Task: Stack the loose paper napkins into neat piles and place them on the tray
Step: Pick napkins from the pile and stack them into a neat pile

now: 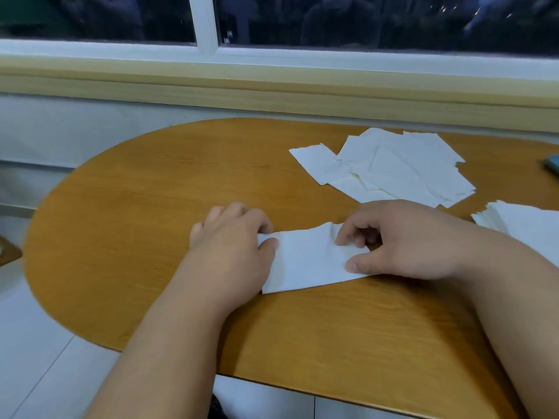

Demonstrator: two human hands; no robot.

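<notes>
Fingers (pixel 348 234) curl round the two short ends of a single napkin (pixel 305 258) as a person works at a rounded wooden bench (pixel 136 207) set below a white-framed window (pixel 205 22) with dark panes. A pale yellow sill (pixel 272 86) runs the width of the wall above the bench, and white floor tiles (pixel 36 343) show past its curved left end. On the far right part of the bench lies a scatter of loose napkins (pixel 393 167), overlapping at odd angles and well apart from the hands. Nearer the person, at the right edge of view, sits a squared-up pile of napkins (pixel 526 225), its layered edges showing, just beyond the right forearm. The single napkin lies flat on the bench near its middle, between the two hands. The left hand (pixel 233 234) pinches its left end, thumb on top and the other fingers curled at the edge. The right hand (pixel 405 240) holds the right end, thumb pressed flat on the near corner and forefinger bent onto the far corner, where the paper lifts slightly. A small blue-green object (pixel 552 164), cut off at the edge of view, rests on the bench at far right; what it is cannot be told.
</notes>
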